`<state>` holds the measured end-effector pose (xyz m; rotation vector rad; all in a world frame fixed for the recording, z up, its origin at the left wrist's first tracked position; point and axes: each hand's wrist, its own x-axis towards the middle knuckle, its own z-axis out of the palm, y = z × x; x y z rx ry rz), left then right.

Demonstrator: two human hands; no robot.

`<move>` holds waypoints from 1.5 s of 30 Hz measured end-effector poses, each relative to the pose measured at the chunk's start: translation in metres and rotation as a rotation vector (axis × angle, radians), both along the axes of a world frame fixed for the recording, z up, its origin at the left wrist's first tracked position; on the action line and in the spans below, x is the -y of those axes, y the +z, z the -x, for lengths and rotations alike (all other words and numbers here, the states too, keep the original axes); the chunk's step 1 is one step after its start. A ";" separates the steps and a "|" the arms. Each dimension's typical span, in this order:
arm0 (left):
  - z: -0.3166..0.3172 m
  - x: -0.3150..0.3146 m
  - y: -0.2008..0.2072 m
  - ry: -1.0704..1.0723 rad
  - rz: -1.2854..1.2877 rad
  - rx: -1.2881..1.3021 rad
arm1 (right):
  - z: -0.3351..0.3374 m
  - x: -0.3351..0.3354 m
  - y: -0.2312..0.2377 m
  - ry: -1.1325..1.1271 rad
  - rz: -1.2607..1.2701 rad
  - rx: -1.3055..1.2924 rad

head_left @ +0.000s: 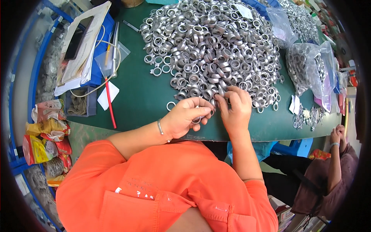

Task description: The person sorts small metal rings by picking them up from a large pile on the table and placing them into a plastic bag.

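A large heap of grey metal rings, many with a small lug on the rim, covers the middle of the green table. My left hand, with a bangle at its wrist, is closed around a metal ring near the table's front edge. Just to its right, my right hand reaches into the near edge of the heap. Its thumb and forefinger pinch at a ring there, partly hidden by the fingers. One loose ring lies beside my left hand.
On the left are a red pen, papers with a phone on a blue bin, and a small grey-blue box. Plastic bags of rings and small metal parts lie right. A co-worker sits at lower right.
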<state>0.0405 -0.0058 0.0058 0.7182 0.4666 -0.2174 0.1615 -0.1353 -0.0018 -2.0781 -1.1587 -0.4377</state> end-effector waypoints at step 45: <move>0.005 -0.003 0.015 0.073 0.175 -0.025 | -0.014 -0.009 0.005 -0.079 0.068 -0.056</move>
